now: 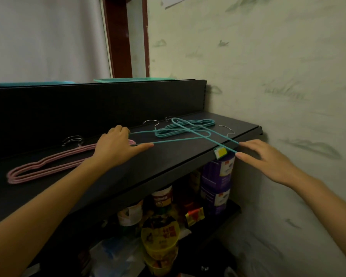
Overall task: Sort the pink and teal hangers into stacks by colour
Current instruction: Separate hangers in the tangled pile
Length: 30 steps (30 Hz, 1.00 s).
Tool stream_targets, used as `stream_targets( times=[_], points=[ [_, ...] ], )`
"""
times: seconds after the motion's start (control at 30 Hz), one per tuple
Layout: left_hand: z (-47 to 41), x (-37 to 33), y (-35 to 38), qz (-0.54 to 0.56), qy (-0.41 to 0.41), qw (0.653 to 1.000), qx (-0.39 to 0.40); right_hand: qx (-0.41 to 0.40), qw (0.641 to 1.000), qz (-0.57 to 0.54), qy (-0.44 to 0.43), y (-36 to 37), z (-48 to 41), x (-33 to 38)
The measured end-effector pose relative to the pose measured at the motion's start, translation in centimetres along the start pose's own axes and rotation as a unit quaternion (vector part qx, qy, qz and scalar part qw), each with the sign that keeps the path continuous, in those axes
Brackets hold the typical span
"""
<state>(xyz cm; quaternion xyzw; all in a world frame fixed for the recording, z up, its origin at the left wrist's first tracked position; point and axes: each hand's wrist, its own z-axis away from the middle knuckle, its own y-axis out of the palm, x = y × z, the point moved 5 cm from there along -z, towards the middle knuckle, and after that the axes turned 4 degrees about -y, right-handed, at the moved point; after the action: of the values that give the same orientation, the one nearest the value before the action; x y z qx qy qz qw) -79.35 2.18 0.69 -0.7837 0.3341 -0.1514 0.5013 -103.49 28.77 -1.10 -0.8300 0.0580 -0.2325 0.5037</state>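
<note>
Your left grip (116, 146) was curled round the end of one teal hanger (178, 140), thumb laid along its lower wire, over the middle of the shelf (168, 158). A second teal hanger (228, 139) lay across it, its end jutting past the shelf's front edge near the right corner. Your right grip (268, 156) had forefinger and thumb straight, one either side of that end; I could not tell whether they had hold of it. The teal stack (188, 126) lay by the back edge on the right, the pink stack (48, 166) toward the left.
</note>
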Motion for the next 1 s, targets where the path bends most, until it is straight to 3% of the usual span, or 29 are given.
stream_targets(
  times=[0.3, 0.6, 1.0],
  points=[
    [-8.5, -6.1, 5.2, -0.02, 0.004, 0.998, 0.058, -0.003, 1.0, 0.005, -0.015, -0.4, -8.9, -6.4],
    [-13.1, -10.3, 9.4, -0.04, -0.045, 0.994, 0.091, 0.02, 0.998, -0.046, -0.038, 1.1, -16.4, -11.6],
    [-15.0, -11.6, 11.5, -0.029, -0.109, 0.987, 0.116, 0.082, 0.983, -0.083, -0.143, 3.5, -26.0, -13.3]
  ],
)
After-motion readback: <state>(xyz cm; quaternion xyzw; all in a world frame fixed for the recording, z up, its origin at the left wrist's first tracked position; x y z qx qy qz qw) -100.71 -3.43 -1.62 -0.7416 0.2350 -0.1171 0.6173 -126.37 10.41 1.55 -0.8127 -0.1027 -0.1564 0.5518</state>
